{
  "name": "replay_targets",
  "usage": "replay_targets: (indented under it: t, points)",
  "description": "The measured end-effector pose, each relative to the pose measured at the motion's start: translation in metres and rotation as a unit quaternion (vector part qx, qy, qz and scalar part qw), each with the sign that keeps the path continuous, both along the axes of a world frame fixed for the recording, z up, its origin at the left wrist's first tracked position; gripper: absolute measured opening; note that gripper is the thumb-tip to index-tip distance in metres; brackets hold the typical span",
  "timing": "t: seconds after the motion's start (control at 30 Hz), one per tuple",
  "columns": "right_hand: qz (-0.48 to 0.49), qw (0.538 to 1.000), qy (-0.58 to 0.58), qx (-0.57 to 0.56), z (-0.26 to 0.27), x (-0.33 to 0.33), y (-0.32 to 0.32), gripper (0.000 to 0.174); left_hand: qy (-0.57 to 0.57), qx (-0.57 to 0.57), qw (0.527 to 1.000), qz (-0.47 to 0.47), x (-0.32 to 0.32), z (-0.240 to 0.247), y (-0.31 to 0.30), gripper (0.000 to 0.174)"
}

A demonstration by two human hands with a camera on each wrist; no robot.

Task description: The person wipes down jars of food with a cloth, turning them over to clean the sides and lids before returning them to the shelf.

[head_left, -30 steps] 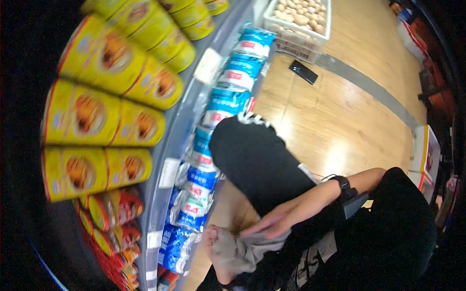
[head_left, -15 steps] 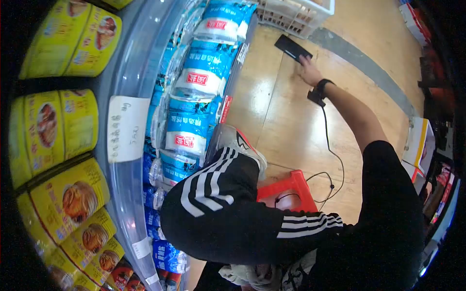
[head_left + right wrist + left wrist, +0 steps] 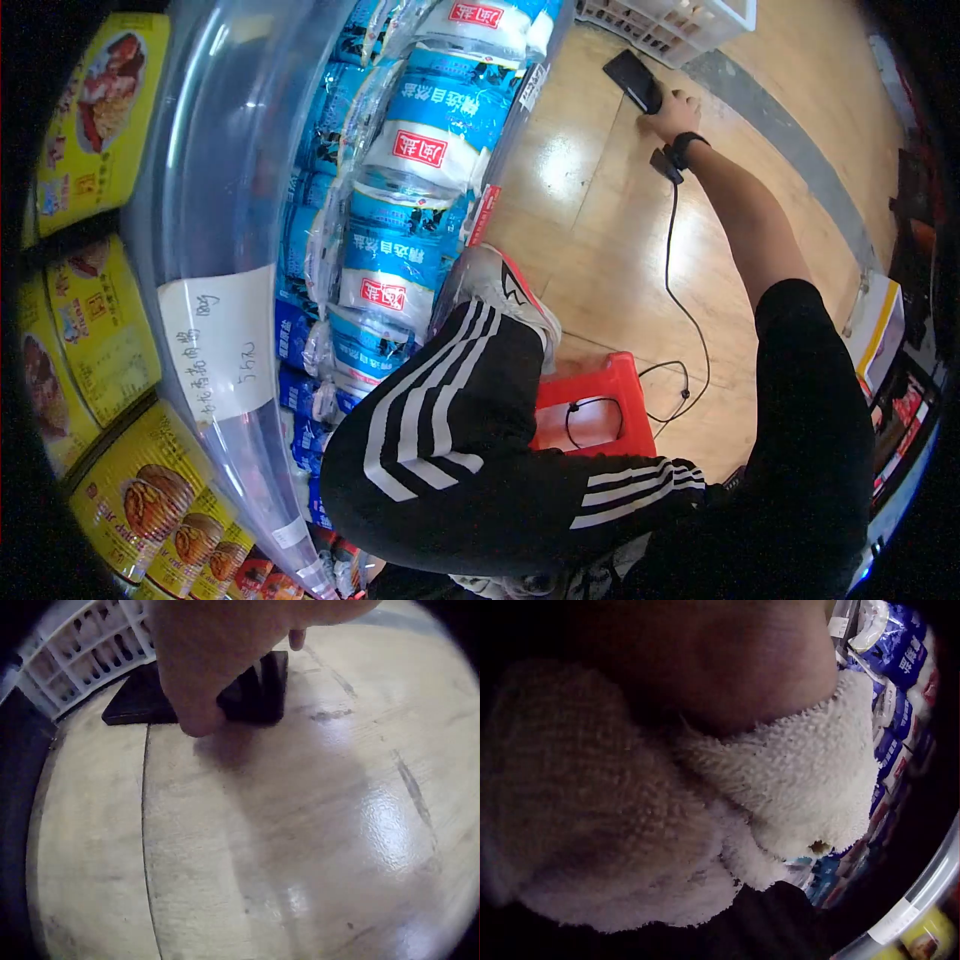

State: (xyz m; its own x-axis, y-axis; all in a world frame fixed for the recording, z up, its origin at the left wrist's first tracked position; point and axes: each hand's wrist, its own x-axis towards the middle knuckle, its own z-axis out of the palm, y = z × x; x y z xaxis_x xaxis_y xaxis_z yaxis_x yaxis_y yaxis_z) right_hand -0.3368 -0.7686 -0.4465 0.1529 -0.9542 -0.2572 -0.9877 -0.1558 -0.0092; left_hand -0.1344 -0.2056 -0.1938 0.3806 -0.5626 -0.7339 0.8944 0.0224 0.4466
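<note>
In the head view my right hand [image 3: 676,116] reaches down at the end of a black phone [image 3: 632,80] on the wooden floor. The right wrist view has the thumb [image 3: 201,716] at the phone's [image 3: 139,697] near long edge, with a fingertip [image 3: 298,639] past its end; the other fingers are hidden, and the hand grips that end. Close up in the left wrist view, my left hand [image 3: 765,664] holds a bunched, off-white terry cloth [image 3: 810,765] with a small brown spot. Its fingers are hidden by the cloth.
A white plastic crate [image 3: 690,30] stands beyond the phone. Blue-and-white packets [image 3: 430,110] line the low shelf at left, yellow cans [image 3: 105,100] above. A red stool [image 3: 630,400] is beside the bent knee, with a black cable [image 3: 690,310] running from the right wrist.
My right hand has left the cloth and reached across the floor to the phone, which now lies at a steeper angle in view. The head view has shifted closer to the shelf.
</note>
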Motion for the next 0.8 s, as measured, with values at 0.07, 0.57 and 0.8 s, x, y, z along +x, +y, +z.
replay_targets:
  t: [0.07, 0.57, 0.8]
  points:
    - [0.047, 0.998, -0.016, -0.039, 0.003, -0.001, 0.020, 0.090, -0.008, -0.002, 1.000, -0.007, 0.001, 0.002, -0.003, 0.026]
    - [0.205, 0.961, -0.180, 0.053, 0.030, 0.000, 0.289, 0.081, -0.108, -0.062, 0.991, 0.048, -0.023, 0.040, 0.066, 0.027]
    - [0.191, 0.859, -0.475, -0.026, 0.198, 0.056, 0.276, 0.053, -0.278, -0.047, 0.930, 0.234, -0.024, 0.103, 0.158, 0.027]
